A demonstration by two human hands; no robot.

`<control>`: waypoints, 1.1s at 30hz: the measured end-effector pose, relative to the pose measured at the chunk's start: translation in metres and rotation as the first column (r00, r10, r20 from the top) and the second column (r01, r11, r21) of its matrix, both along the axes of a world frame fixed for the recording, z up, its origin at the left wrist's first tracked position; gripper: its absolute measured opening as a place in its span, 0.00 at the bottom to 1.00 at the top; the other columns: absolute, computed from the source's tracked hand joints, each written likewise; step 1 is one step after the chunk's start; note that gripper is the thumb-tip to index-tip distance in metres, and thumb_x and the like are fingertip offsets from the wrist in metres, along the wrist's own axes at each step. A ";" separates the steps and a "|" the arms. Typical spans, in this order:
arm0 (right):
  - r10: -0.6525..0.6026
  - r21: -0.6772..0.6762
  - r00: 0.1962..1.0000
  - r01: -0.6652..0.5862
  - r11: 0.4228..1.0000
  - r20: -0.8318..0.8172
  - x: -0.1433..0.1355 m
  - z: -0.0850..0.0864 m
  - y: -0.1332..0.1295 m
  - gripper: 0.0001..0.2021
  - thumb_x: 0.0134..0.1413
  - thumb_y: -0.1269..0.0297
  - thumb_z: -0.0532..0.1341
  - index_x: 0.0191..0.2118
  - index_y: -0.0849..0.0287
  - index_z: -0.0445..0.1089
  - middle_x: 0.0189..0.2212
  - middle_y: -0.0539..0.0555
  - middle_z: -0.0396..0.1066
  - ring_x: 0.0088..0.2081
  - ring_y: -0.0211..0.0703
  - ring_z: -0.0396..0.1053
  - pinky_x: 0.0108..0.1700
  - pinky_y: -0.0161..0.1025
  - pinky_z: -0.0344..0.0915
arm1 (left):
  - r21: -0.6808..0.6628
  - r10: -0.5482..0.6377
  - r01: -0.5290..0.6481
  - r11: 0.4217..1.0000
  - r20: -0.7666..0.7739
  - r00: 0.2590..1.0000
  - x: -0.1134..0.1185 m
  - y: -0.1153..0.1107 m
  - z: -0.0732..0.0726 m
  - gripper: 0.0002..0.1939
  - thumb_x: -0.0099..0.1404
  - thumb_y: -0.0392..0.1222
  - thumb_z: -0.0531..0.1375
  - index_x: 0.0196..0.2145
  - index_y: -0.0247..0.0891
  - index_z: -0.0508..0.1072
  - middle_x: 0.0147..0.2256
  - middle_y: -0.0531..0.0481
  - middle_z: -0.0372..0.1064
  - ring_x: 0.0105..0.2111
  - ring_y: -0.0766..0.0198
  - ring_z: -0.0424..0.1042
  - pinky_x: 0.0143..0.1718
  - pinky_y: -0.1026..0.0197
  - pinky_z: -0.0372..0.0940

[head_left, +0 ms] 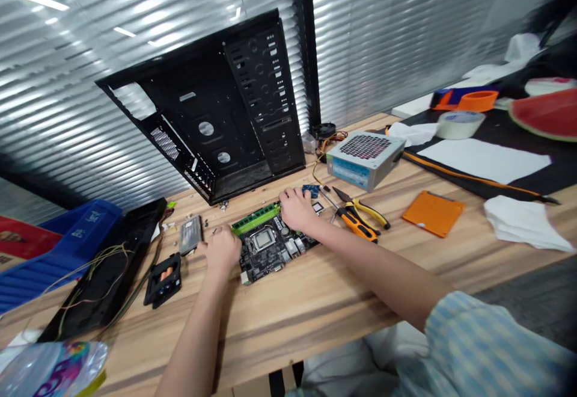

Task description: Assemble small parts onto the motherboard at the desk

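Observation:
A dark motherboard (270, 251) lies on the wooden table in front of me, its processor (263, 239) showing in the socket. Green memory slots (246, 224) run along its far edge, and a memory stick (269, 212) appears to stand there. My left hand (222, 249) has its fingers curled at the board's left end, beside the slots. At the other end of the slots, my right hand (297, 209) closes over the board's far right part. The fingertips of both hands are largely hidden.
Behind the board stands an open black computer case (216, 114). To the right are a power supply (366, 156), yellow-handled pliers (372, 212), an orange screwdriver (356, 224) and an orange plate (433, 213). On the left lie a metal drive (190, 234) and a black bracket (163, 280).

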State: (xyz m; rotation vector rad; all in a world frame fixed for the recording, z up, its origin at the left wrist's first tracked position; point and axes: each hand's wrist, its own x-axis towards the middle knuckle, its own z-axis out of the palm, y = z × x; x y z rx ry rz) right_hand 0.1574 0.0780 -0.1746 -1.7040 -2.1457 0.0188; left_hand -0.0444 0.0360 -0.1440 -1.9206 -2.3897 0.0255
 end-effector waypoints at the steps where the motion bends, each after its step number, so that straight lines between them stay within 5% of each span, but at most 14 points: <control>1: 0.001 0.005 1.000 -0.001 1.000 0.000 0.000 0.000 0.000 0.16 0.58 0.69 0.51 0.49 0.65 0.67 0.50 0.66 0.65 0.49 0.58 0.59 0.47 0.54 0.53 | 0.000 -0.001 0.001 1.000 -0.001 1.000 0.000 0.000 0.000 0.17 0.62 0.32 0.44 0.41 0.34 0.69 0.42 0.34 0.74 0.48 0.43 0.71 0.45 0.41 0.56; 33: 0.046 0.057 0.998 -0.048 0.997 0.042 0.002 0.001 -0.002 0.16 0.63 0.69 0.46 0.48 0.63 0.67 0.49 0.65 0.66 0.49 0.57 0.59 0.47 0.53 0.52 | 0.020 0.027 -0.028 0.999 0.056 0.998 0.001 -0.006 0.008 0.16 0.65 0.37 0.43 0.39 0.36 0.69 0.45 0.35 0.72 0.47 0.44 0.70 0.46 0.41 0.55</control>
